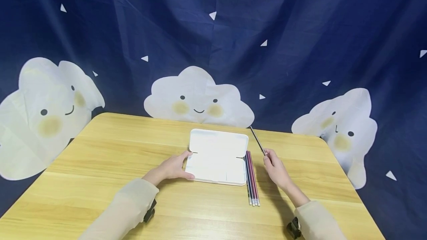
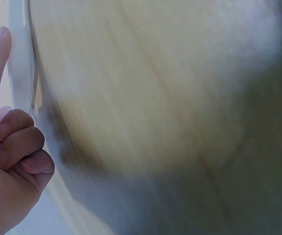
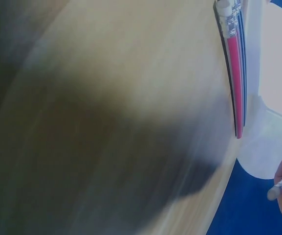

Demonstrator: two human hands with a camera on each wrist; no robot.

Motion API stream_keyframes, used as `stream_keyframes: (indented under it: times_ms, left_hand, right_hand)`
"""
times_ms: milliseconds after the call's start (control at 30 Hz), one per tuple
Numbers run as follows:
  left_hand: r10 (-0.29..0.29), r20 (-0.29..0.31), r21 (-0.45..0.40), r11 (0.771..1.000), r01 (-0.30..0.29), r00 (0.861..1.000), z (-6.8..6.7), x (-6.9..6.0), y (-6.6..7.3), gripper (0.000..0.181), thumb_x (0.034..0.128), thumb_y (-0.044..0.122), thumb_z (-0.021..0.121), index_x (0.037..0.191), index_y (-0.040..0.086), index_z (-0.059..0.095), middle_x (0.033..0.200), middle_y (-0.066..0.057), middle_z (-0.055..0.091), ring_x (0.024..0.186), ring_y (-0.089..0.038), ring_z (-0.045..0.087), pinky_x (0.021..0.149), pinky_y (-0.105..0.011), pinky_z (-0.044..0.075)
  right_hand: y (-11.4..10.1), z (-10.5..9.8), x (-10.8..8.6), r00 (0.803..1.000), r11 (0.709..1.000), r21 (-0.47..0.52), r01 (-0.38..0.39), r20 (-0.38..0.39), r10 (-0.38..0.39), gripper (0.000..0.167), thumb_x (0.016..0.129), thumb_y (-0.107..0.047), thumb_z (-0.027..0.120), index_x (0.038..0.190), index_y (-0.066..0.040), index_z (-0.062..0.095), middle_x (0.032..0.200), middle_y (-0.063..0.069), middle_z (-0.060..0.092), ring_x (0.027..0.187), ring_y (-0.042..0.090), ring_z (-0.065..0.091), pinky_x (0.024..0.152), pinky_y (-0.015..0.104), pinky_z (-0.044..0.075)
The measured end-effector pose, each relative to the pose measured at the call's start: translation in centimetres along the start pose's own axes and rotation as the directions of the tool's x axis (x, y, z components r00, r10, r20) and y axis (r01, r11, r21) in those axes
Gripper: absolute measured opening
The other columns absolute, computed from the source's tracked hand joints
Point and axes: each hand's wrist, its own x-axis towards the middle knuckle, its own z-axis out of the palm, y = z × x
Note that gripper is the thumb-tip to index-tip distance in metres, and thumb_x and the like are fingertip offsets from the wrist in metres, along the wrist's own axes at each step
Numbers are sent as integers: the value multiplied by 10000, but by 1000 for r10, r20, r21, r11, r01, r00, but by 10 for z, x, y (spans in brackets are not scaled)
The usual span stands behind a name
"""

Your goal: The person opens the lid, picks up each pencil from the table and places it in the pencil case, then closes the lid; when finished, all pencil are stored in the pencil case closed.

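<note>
An unfolded white pencil case (image 1: 217,142) lies on the wooden table, its lid leaning back. Its inside looks plain white, washed out by glare. At its left side, my left hand (image 1: 171,167) holds the edge, with the thumb near the front corner and a finger by the hinge. Along the case's right side lie several pencils (image 1: 252,180), dark and red, their white eraser ends towards me. To the right of them, my right hand (image 1: 277,170) pinches one dark pencil (image 1: 258,140) near its eraser end, the pencil slanting away to the back left.
The wooden table (image 1: 110,151) has a rounded far edge. Behind it hangs a dark blue cloth (image 1: 186,29) printed with smiling clouds and white triangles. A dark wrist device (image 1: 294,228) sits at the right sleeve, another (image 1: 150,211) at the left.
</note>
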Motion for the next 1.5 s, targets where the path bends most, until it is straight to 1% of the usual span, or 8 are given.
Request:
stream_keyframes:
  times_ms: [233,433,600,767,933,1067,1267,1500]
  left_hand:
    - [-9,10,0,1000,9,1000,1,0,0,928,619,479,785,1344,70,374,857,-110,627,810,-200,548,813,-460,462]
    - [-16,18,-10,1000,16,1000,1,1,1,943,622,486,782,1357,70,364,943,-153,634,880,-244,571,842,-464,455]
    - [-18,10,-14,1000,18,1000,0,1,1,948,615,477,790,1355,62,367,1147,-215,583,1019,-315,563,867,-472,446]
    - [-16,12,8,1000,16,1000,-3,0,4,945,618,488,783,1352,58,372,1184,-233,560,1053,-351,549,864,-482,446]
    - [-17,15,52,999,16,1000,-4,0,5,939,613,508,777,1346,65,392,1203,-230,550,1059,-367,544,845,-492,452]
    - [-20,16,57,998,19,1000,-4,0,4,944,609,519,775,1348,74,392,1206,-216,553,1058,-353,548,836,-485,456]
    - [-14,13,54,998,13,1000,-2,0,1,946,605,528,773,1345,80,392,1199,-215,557,1051,-355,551,829,-485,458]
    - [-12,11,68,998,11,1000,-1,1,0,957,602,555,762,1353,96,386,1179,-217,571,1037,-350,561,833,-470,461]
  right_hand:
    - [-7,11,2,982,982,10,190,-16,-190,394,853,134,454,1245,102,483,940,222,543,751,218,510,612,209,449]
    - [-13,20,4,943,944,-17,330,-39,-331,291,788,137,585,1066,70,641,842,115,619,711,68,526,615,193,467]
    - [-21,27,9,920,918,-61,393,11,-393,207,782,89,625,963,18,698,801,75,637,665,42,495,573,204,456]
    - [-25,38,14,897,889,-115,442,65,-438,189,789,82,621,928,-9,711,802,66,651,661,66,508,573,206,462]
    - [-26,50,17,842,813,-220,539,178,-510,213,791,81,619,966,-13,695,857,61,637,736,135,569,653,228,489]
    - [-30,58,19,805,764,-266,588,283,-522,245,806,91,590,1008,-13,681,921,60,595,793,155,565,708,252,491]
    - [-33,70,23,777,731,-289,618,362,-514,258,826,98,546,1021,-18,671,944,63,569,819,169,576,735,244,495]
    - [-32,79,27,781,738,-300,605,404,-476,271,827,100,545,1029,-32,670,926,55,557,825,172,579,741,257,498]
